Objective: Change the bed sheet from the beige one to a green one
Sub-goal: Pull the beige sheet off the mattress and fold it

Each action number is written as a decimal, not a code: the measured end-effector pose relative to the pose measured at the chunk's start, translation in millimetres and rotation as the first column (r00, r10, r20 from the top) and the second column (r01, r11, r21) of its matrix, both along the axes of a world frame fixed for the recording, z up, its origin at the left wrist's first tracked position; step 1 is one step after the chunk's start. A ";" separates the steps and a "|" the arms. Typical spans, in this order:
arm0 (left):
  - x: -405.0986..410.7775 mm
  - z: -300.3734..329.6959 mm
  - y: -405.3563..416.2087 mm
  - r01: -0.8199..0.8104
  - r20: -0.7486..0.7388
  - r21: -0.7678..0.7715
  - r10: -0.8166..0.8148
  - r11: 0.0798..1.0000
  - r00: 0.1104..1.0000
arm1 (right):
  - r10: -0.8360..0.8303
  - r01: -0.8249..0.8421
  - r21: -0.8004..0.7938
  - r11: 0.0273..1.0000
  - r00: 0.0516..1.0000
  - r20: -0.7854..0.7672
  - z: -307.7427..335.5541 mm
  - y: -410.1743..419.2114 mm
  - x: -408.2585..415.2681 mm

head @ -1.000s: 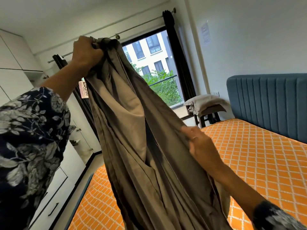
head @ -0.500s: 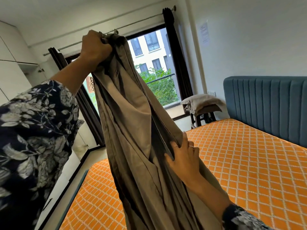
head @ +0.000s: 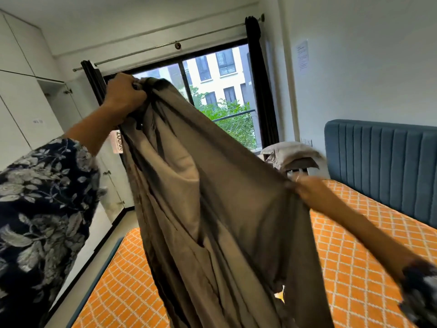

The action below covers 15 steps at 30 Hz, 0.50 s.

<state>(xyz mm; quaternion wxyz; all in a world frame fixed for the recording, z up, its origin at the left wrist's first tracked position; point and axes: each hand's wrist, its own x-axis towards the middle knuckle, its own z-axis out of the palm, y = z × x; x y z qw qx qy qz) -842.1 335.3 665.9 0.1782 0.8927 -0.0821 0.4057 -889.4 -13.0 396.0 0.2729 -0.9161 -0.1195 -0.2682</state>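
The beige sheet (head: 212, 197) hangs in front of me over the bare orange quilted mattress (head: 359, 252). My left hand (head: 123, 93) is raised high and grips a bunched corner of the sheet. My right hand (head: 307, 188), blurred, grips the sheet's edge out to the right and stretches the cloth between both hands. A white label hangs from the sheet below my left wrist. No green sheet is in view.
A blue padded headboard (head: 383, 162) stands at the right. A stool with folded beige bedding (head: 293, 155) sits by the window (head: 212, 91). White wardrobes (head: 26, 102) line the left wall, with a narrow floor strip beside the bed.
My right hand has taken hold of the sheet's edge and pulled it out to the right, spreading the cloth. My left hand has come lower while keeping its grip.
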 end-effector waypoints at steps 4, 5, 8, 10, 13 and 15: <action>8.9 -1.3 38.2 0.063 -0.067 -0.045 -0.065 0.997 0.996 | -0.267 0.237 0.195 0.952 0.953 0.141 105.7 -50.0 13.5; 10.3 -1.0 42.3 0.086 -0.067 -0.069 -0.090 0.994 0.994 | -0.271 0.229 0.255 0.940 0.952 0.144 126.5 -50.5 14.7; 4.6 -3.6 47.5 0.110 -0.049 -0.146 -0.119 0.983 0.992 | -0.116 0.082 0.390 0.917 0.991 0.063 144.8 -23.0 5.7; -0.6 -11.6 50.9 0.136 -0.044 -0.176 -0.146 0.975 0.988 | 0.065 -0.013 0.379 0.925 0.990 -0.125 115.7 -1.2 -10.5; -7.9 -22.8 51.3 0.125 -0.034 -0.140 -0.131 0.982 0.991 | 0.318 -0.205 0.285 0.936 0.837 -0.445 20.3 36.6 -42.4; -2.7 -24.0 49.7 0.123 -0.042 -0.120 -0.129 0.985 0.991 | 0.469 -0.246 0.435 0.866 0.699 -0.539 -51.0 64.2 -59.3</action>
